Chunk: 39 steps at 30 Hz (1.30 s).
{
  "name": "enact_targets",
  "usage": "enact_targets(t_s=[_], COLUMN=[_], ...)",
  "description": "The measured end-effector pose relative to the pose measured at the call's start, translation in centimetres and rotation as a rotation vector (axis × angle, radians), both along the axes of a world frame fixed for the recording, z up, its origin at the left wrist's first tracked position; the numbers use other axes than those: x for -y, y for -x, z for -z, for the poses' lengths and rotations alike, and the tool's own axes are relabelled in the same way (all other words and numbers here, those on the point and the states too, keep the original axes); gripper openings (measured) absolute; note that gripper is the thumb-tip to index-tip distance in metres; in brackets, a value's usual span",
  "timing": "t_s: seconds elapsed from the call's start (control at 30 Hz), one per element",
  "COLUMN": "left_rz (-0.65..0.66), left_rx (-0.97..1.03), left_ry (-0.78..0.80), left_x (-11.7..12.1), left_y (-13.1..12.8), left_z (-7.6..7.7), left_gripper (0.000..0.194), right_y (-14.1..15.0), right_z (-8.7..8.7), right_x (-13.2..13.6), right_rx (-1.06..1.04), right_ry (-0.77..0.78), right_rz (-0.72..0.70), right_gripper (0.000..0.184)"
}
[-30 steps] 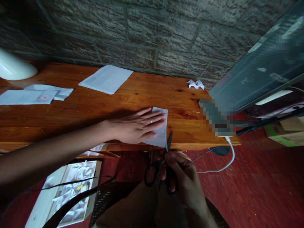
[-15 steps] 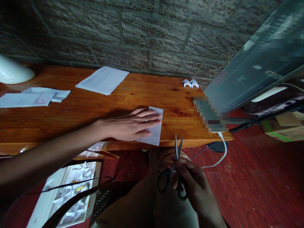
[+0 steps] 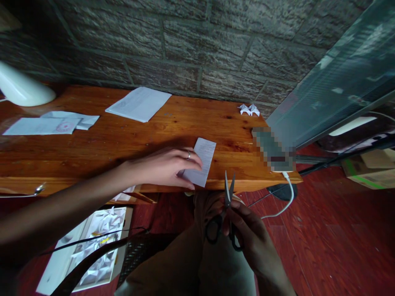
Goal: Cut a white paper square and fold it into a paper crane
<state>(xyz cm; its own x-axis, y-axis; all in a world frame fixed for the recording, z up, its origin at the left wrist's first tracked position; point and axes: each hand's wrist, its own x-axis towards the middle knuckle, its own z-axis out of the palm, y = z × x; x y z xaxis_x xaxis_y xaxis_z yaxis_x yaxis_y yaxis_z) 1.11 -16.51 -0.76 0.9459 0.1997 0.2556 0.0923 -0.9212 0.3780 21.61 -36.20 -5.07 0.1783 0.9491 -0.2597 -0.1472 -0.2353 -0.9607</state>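
Observation:
A narrow printed sheet of paper (image 3: pixel 206 160) lies at the table's front edge. Over its left side is my left hand (image 3: pixel 169 166), palm down, fingers bent, thumb apart from them and close to the front edge; it wears a ring. Whether the fingertips press on the sheet is hard to see. Just in front of the edge and right of the paper, my right hand (image 3: pixel 248 226) holds black-handled scissors (image 3: pixel 228 199). Their blades point up and away from me, slightly spread, with nothing between them.
On the wooden table (image 3: pixel 173 127) lie a paper stack (image 3: pixel 140 105), stamped folded papers (image 3: pixel 40 125), small folded paper shapes (image 3: pixel 249 109) and a blurred-out device (image 3: pixel 273 150) with a white cable (image 3: pixel 290 201). Below left, a box (image 3: pixel 119 263) holds folded paper pieces. A brick wall (image 3: pixel 182 53) stands behind.
The scissors have come away from the paper's edge and moved right, blades now spread. My left hand, flat on the paper before, has bent its fingers and drawn back left.

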Motion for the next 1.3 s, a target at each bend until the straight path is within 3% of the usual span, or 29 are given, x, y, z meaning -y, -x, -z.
enact_targets(t_s=[0.13,0.33,0.57,0.83,1.13,1.3], left_rz=[-0.004,-0.002,-0.154,-0.149,-0.104,0.042], left_rx=[-0.028,-0.055,-0.01,0.07,0.158,0.13], left_ry=[0.042,0.042,-0.094,-0.087,-0.056,-0.037], left_x=[-0.1,-0.2,1.0,1.1,1.4,1.8], left_y=[0.2,0.2,0.1,-0.3,0.1,0.2], left_z=[-0.3,-1.1,-0.1,0.7,2.0,1.4], left_gripper=[0.028,0.02,0.031,0.027,0.028,0.032], right_y=[-0.1,0.2,0.0,0.2,0.8,0.9], right_z=[0.2,-0.6,-1.3,-1.5,-1.7,-1.8], right_x=[-0.3,-0.7,-1.1,-1.9,-2.4,-2.4], right_rx=[0.018,-0.002,0.016,-0.037,-0.019,-0.018], right_ry=[-0.005,0.017,0.072,0.114,0.123,0.118], right_rz=[0.014,-0.076,-0.086,-0.108,-0.151,-0.158], right_gripper=[0.024,0.022,0.026,0.033,0.033,0.03])
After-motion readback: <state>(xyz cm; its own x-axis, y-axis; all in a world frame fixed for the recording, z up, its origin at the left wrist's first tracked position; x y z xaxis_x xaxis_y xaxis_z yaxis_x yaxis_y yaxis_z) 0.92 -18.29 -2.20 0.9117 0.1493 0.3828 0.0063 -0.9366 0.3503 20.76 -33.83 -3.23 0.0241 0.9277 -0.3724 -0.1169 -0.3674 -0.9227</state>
